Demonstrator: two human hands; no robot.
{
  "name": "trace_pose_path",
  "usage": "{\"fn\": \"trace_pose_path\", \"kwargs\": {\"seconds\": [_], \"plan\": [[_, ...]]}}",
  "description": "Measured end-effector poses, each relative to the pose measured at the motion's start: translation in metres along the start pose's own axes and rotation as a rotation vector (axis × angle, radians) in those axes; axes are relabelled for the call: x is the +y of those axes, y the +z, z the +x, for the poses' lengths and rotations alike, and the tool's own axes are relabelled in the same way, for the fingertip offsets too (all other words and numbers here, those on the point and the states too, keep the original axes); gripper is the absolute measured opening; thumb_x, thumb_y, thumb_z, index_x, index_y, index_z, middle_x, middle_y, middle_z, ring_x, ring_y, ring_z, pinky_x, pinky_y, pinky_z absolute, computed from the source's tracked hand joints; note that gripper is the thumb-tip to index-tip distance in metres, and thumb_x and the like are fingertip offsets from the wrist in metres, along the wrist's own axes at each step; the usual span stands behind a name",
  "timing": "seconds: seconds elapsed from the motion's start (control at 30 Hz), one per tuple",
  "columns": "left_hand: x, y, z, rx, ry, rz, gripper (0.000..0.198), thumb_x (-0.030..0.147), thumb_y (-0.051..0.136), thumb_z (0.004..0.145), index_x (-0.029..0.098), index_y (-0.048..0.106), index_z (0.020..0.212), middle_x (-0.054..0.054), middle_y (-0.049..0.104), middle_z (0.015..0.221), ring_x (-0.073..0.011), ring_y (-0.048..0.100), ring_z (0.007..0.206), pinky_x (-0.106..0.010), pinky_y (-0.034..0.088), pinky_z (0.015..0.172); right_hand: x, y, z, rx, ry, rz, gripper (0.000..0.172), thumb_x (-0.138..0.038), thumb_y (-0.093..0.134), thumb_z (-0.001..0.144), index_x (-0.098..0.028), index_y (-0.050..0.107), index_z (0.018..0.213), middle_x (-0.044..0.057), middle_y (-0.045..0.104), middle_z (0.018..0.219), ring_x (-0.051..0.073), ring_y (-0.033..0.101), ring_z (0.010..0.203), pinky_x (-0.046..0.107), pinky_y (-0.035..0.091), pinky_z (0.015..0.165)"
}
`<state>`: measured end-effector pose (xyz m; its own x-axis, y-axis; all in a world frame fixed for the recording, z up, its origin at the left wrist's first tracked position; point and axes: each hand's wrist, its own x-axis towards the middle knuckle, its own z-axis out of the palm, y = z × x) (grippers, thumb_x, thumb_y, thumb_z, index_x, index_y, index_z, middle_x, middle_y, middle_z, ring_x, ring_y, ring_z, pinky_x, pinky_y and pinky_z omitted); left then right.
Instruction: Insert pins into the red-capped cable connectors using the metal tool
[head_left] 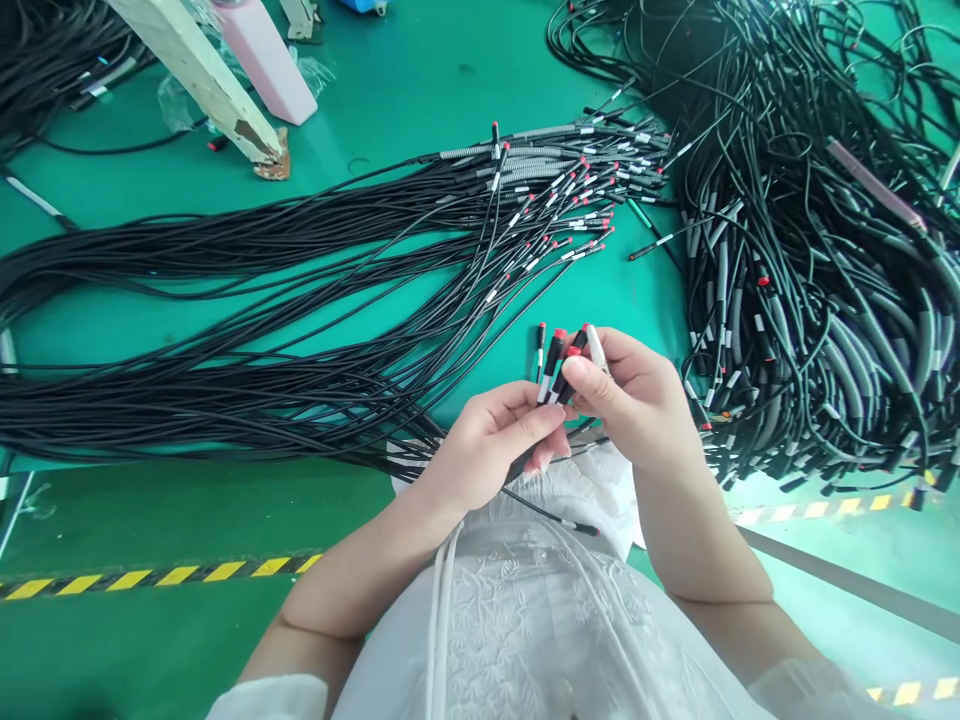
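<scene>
Close to my body, my left hand [499, 440] is closed round several black cables, whose red-capped ends [553, 358] with white labels stick up between my fingers. My right hand [637, 395] pinches at the same cable ends from the right, thumb near a red cap. A slim white piece [596, 348] stands between my right thumb and fingers; I cannot make out what it is. One loose cable end [577, 526] hangs below my hands over the white clothing. Left of my hands, the long black cables [300, 400] run across the green table.
A second bundle with red-capped ends [555, 190] and grey corrugated sleeves lies farther back. A large heap of cables [817, 300] covers the right side. A worn white post [210, 90] and a pink bottle [266, 60] stand at the back left. Yellow-black tape [180, 575] marks the floor.
</scene>
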<state>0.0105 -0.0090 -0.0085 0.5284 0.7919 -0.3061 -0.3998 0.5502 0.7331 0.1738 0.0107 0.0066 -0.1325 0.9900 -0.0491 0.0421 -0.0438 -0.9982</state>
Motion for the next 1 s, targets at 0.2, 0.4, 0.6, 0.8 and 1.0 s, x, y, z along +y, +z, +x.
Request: {"fn": "trace_pose_path", "kwargs": {"seconds": [0.2,0.4,0.6,0.8,1.0], "plan": [[0.003,0.004,0.001,0.089,0.018,-0.124,0.015,0.030,0.071,0.088,0.016,0.069,0.085,-0.001,0.074,0.068,-0.0103,0.065,0.053,-0.022,0.050,0.052,0.009,-0.002,-0.001,0.047,0.052,0.074,0.038,-0.046,0.070,0.091,-0.019,0.055,0.069,-0.006,0.040,0.058,0.007,0.034,0.052,0.022,0.025,0.046],[0.002,0.003,0.000,0.061,0.016,-0.050,0.014,0.030,0.071,0.088,0.016,0.070,0.085,-0.001,0.075,0.069,-0.0110,0.064,0.052,-0.023,0.051,0.052,0.009,0.001,-0.003,-0.019,0.003,0.142,0.029,-0.046,0.070,0.090,-0.021,0.061,0.080,-0.004,0.049,0.067,0.007,0.042,0.057,0.021,0.034,0.051],[0.006,0.003,0.006,0.195,0.132,-0.128,0.018,0.032,0.072,0.088,0.016,0.071,0.081,-0.001,0.072,0.077,-0.0078,0.062,0.067,-0.019,0.049,0.064,0.005,0.003,-0.003,0.044,-0.015,0.154,0.029,-0.045,0.065,0.094,-0.020,0.066,0.079,-0.003,0.048,0.064,0.009,0.040,0.056,0.022,0.032,0.050],[0.014,0.000,0.005,0.095,-0.025,-0.034,0.019,0.030,0.084,0.074,0.016,0.073,0.081,0.000,0.065,0.066,-0.0036,0.038,0.048,-0.019,0.022,0.044,0.004,0.005,-0.003,-0.016,0.006,0.245,0.028,-0.046,0.064,0.094,-0.020,0.068,0.085,-0.003,0.048,0.064,0.008,0.038,0.053,0.022,0.034,0.047],[0.012,0.002,0.002,0.139,-0.069,-0.133,0.019,0.023,0.088,0.066,0.018,0.074,0.076,-0.003,0.070,0.067,-0.0095,0.059,0.055,-0.020,0.021,0.042,0.012,0.000,-0.008,0.054,-0.109,0.091,0.024,-0.043,0.057,0.100,-0.028,0.076,0.103,0.002,0.063,0.089,0.009,0.047,0.064,0.022,0.041,0.052]]}}
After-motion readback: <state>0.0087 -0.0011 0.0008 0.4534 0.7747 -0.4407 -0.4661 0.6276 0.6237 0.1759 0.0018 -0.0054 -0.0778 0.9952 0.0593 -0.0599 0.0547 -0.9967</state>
